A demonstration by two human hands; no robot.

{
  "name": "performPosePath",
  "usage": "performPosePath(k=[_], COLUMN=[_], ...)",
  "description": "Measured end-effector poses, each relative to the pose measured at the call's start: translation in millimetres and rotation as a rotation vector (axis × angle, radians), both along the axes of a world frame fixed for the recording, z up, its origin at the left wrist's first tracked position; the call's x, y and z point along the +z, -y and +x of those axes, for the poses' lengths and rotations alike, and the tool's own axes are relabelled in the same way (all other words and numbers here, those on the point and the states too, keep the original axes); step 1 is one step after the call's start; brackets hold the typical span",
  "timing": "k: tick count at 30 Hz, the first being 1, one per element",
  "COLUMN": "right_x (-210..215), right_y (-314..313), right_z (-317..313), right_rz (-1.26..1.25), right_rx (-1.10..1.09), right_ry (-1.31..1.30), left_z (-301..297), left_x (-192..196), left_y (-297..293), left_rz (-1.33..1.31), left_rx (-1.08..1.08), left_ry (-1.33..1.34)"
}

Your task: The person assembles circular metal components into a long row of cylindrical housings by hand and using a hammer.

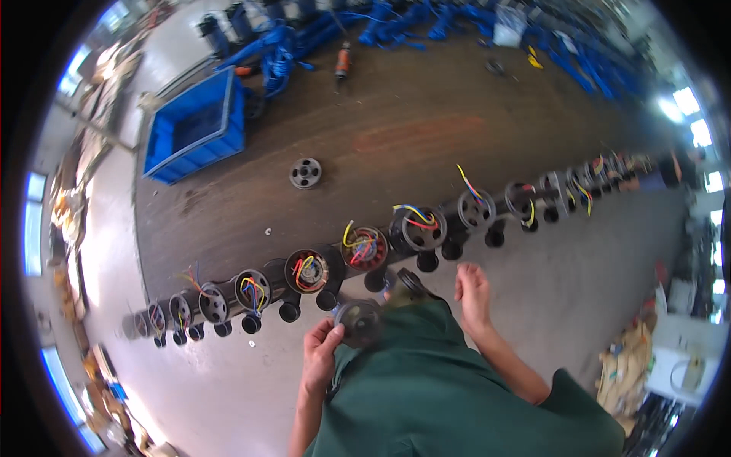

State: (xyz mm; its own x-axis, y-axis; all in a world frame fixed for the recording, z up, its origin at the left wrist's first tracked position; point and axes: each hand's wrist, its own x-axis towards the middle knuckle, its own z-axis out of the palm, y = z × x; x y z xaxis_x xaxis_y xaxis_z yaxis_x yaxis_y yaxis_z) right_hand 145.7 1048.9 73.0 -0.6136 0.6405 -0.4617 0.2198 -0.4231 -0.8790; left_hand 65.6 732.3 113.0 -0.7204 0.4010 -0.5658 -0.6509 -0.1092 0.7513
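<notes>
My left hand (321, 350) pinches the rim of a round dark motor end cover (359, 323) in front of my green clothing. Off to the right, my right hand (473, 295) is raised with its fingers curled together; whether anything small is in them I cannot make out. Just beyond my hands runs a row of round black motor housings along the bench edge. One housing (308, 272) and its neighbour (365, 247) show copper and red windings with loose coloured wires. A housing (424, 229) farther right has a holed cover, with wires coming out.
A brown workbench (426, 99) stretches beyond the row. On it are a blue crate (194, 126), a loose holed cover (306, 174), an orange power tool (343, 61) and bundled blue cables (280, 61). Another person's arm (647, 181) reaches toward the row at far right.
</notes>
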Motion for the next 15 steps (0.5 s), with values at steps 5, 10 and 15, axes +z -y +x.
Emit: performPosePath(k=[5,10,15], right_x=[-129.2,-119.0,-37.5], right_y=[11.4,-28.4,-23.0], right_z=[73.7,43.3,59.0], right_rz=[0.418,0.135,-0.054], right_rx=[-0.106,-0.037,0.544], right_ry=[0.220,0.264,0.110], left_z=[-12.7,-3.4,26.9], left_x=[-1.1,18.2,17.0], left_y=[71.1,46.3,-39.2], left_rz=[-0.123,-0.173,-0.106], left_rx=[-0.076,-0.096,-0.232], left_ry=[-0.145,-0.221,-0.185])
